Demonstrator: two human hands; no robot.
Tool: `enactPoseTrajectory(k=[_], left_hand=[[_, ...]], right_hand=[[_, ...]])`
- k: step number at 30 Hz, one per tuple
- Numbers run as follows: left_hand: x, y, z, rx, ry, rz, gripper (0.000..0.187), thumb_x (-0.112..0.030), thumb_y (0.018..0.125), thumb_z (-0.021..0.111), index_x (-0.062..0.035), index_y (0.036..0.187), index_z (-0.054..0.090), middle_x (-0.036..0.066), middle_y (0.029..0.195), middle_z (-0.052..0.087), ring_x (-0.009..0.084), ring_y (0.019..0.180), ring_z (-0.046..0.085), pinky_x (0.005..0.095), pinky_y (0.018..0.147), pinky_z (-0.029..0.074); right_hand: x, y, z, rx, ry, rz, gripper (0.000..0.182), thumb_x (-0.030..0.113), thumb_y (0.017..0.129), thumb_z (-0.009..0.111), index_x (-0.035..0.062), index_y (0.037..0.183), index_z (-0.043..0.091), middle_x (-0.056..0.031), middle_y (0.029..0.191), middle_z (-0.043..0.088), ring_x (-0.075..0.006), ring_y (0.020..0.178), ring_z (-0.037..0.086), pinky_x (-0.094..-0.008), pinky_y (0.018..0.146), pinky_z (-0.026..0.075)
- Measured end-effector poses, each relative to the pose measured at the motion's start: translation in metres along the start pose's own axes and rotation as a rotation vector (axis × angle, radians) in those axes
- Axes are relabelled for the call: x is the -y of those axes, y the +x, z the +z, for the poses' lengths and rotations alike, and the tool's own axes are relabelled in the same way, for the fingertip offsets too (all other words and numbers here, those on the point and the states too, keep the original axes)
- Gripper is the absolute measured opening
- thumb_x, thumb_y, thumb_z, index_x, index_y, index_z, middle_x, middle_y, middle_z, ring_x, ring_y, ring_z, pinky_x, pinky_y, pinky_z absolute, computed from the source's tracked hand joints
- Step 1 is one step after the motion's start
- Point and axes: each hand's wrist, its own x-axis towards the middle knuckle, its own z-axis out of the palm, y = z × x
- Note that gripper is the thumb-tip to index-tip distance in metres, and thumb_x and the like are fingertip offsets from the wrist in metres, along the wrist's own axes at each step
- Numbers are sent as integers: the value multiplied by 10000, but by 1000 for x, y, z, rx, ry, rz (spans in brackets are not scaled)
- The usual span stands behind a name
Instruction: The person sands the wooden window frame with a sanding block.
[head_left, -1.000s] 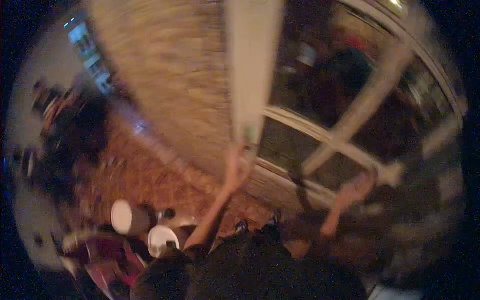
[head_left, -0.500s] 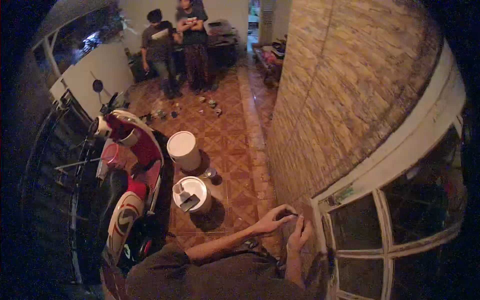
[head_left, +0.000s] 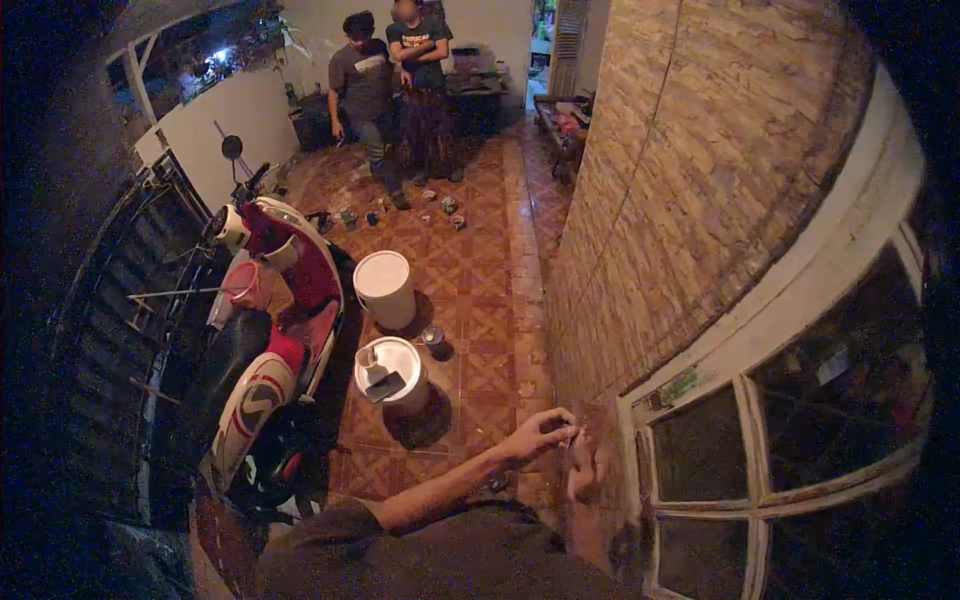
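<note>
My left hand [head_left: 541,436] is held out in front of my body, near the brick-patterned wall, its thumb and fingertips pinched together. Close beside it my right hand [head_left: 587,468] is curled, its fingers partly smeared by motion. Something small and dark sits at the fingertips, where the two hands nearly meet; it is too small to name. To the left, a white lidded bucket [head_left: 412,366] carries a dark flat object [head_left: 386,387] and a pale piece [head_left: 369,360] on its lid.
A second white bucket [head_left: 384,290] stands farther off, with a small can [head_left: 433,336] on the tiles. A red and white scooter [head_left: 262,385] is parked left. A paned window [head_left: 755,440] is right. Two people [head_left: 365,90] stand at the back near small items on the floor.
The view has shifted, so the room sits further right and the buckets slightly differently. My hands stay close together, the right one now blurred. One person at the back has a leg further forward.
</note>
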Motion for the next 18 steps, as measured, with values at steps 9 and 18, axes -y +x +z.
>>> enactPoseTrajectory(k=[9,18], left_hand=[[41,-19,85,159,-553,-216,134,-177,948,577,-83,1032,532,-8,857,535,94,746,506,253,653,436],[50,-41,138,265,-808,-372,217,-254,953,567,-117,1109,504,-17,903,558,81,743,508,235,597,439]], right_hand=[[-12,-64,-109,-48,-152,-52,249,140,961,494,-8,1134,593,-111,1054,633,-229,940,597,-353,835,471],[-17,-93,-167,-56,-220,-120,245,122,957,487,-5,1137,593,-138,1066,631,-280,955,602,-378,846,474]])
